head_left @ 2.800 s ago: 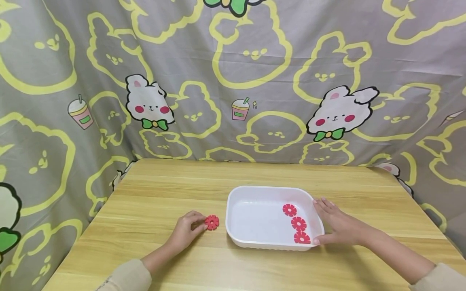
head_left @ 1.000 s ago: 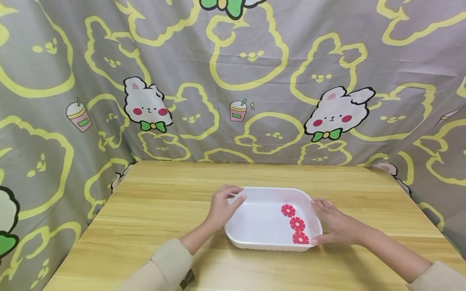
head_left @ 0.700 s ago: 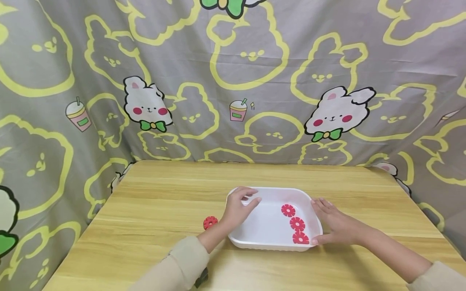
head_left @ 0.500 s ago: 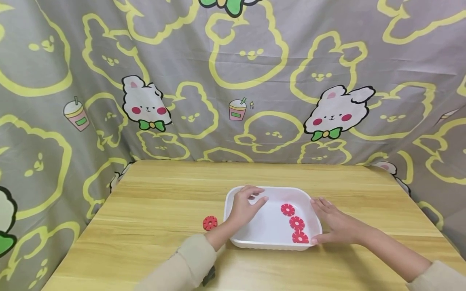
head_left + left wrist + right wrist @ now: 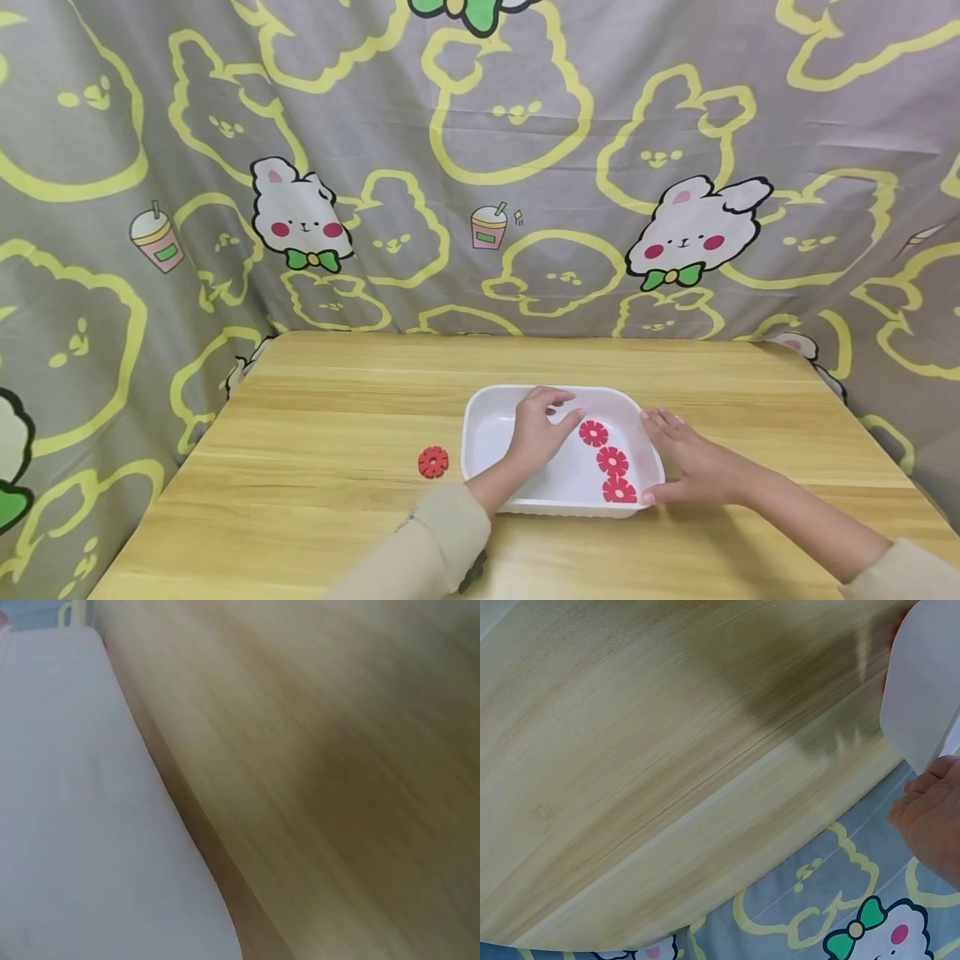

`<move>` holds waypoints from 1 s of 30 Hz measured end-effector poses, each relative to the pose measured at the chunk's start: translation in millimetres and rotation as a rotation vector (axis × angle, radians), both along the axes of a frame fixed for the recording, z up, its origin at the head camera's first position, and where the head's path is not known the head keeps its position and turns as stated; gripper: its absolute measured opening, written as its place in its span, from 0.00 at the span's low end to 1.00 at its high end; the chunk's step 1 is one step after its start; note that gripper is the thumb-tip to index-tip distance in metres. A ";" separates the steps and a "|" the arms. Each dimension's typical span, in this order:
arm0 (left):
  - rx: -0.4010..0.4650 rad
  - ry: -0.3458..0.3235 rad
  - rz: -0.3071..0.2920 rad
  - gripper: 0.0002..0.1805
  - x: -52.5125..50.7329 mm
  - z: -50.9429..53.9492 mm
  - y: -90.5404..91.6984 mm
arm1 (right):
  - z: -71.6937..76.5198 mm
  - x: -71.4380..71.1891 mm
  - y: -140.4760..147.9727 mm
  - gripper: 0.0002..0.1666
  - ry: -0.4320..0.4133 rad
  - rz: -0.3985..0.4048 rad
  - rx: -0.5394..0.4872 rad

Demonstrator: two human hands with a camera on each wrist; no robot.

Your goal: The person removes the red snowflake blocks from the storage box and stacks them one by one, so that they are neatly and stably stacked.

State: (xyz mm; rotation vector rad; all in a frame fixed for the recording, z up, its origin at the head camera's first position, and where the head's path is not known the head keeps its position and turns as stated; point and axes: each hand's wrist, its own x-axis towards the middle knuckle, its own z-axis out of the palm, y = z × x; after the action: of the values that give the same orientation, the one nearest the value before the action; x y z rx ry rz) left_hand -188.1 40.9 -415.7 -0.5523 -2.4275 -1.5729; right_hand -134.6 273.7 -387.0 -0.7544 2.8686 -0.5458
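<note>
A white plastic basin [image 5: 487, 500] sits on the table. Three red snowflake-shaped building discs lie along its right side, the far disc [image 5: 593, 433], the middle disc [image 5: 612, 462] and the near disc [image 5: 619, 490]. Over the basin, my left hand [image 5: 536, 429] has loosely bent fingers, thumb apart, with no object visible between them; the fingertips are close to the far disc. My right hand [image 5: 693, 462] rests against the basin's right end, fingers extended and thumb at the near corner. Left of the basin, a fourth red disc [image 5: 432, 462] lies on the wood.
The wooden table [image 5: 337, 383] reaches back to a grey patterned curtain [image 5: 405, 292]. A dark object [image 5: 472, 573] shows partly beneath my left sleeve. In the right wrist view, part of a hand [image 5: 934, 814] appears by the basin's rim. A pale surface [image 5: 97, 795] fills the left wrist view's left side.
My left hand has left the outside disc, which stays on the table, and moved right across the basin toward the discs inside. My right hand stays at the basin's right end.
</note>
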 end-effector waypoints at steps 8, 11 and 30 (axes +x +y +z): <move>0.052 -0.023 0.055 0.12 -4.3 -8.8 21.9 | -0.8 -0.6 1.8 0.64 0.007 0.005 -0.008; 0.076 -0.043 0.070 0.12 -7.8 -11.4 27.6 | 0.1 -1.2 2.4 0.64 0.012 0.007 -0.009; -0.257 -0.243 0.067 0.15 -8.0 -27.5 29.8 | -2.4 -1.2 1.4 0.64 0.012 0.010 -0.003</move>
State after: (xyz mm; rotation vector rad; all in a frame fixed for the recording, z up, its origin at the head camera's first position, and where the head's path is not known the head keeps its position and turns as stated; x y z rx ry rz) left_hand -196.1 70.8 -443.2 -0.3301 -2.8209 -1.3821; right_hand -135.8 275.1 -389.3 -0.7748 2.8738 -0.5461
